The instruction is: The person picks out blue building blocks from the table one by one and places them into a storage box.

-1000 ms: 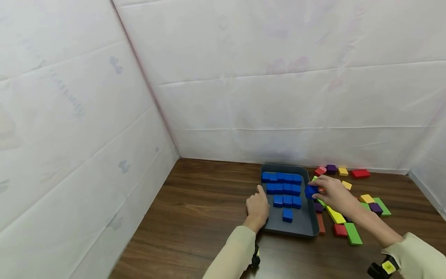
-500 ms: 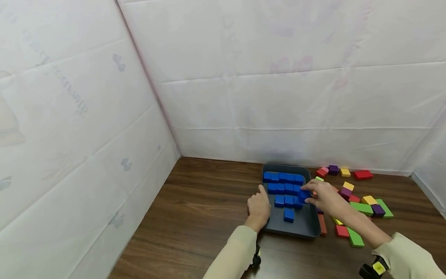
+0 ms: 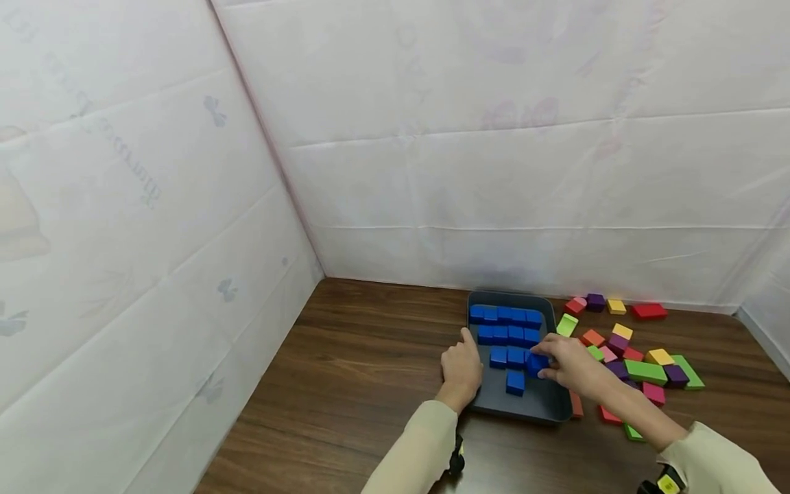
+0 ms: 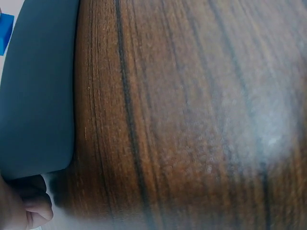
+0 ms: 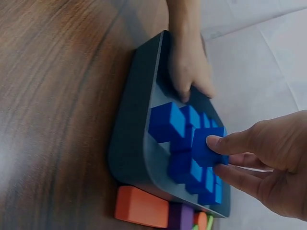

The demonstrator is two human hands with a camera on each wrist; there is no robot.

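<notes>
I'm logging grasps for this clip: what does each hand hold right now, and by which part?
The right hand pinches a blue cube by its opposite side faces, over the tray. The left hand grips the gray tray by its left rim.

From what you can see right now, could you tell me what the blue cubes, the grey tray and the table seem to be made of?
Blue cubes: probably painted wood, with an even, faintly glossy colour and crisp edges; plastic is possible.
Grey tray: likely matte plastic, smooth with rounded moulded corners.
Table: dark wood or wood-look laminate, with long grain streaks and a soft sheen.
</notes>
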